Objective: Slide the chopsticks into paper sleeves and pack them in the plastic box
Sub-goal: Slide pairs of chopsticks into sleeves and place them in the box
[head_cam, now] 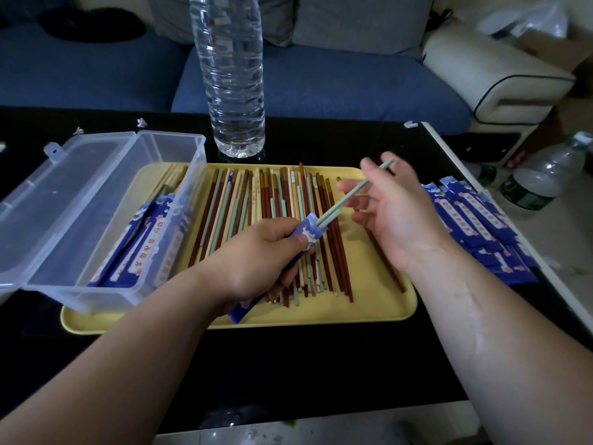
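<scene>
And here's the pair of slim pale green chopsticks point(346, 200), tips already inside the mouth of the blue wave-printed paper sleeve point(305, 231), one stick sunk deeper than its partner. The left hand point(256, 255) has its fingers clenched round the sleeve just below the opening, which I'd say keeps the paper mouth stiff and aimed up at the incoming sticks. The right hand point(394, 213) has the longer stick lightly pinched between thumb and forefinger point(346, 187) near its far end, other fingers relaxed and spread; a grip that far back looks made for pushing lengthways. Under both sets of fingers lie the loose mixed brown, cream and green chopsticks point(279, 200) on a flat yellow tray point(385, 303), within easy reach for the next pick. Beyond the right fingers sits the pile of empty blue sleeves point(481, 226). Beyond the left fingers, the clear lidded plastic box point(199, 149) stands open, filled sleeves point(141, 239) already laid inside. A tall clear water bottle point(234, 75) stands on the black worktop point(288, 364), past the fingertips.
</scene>
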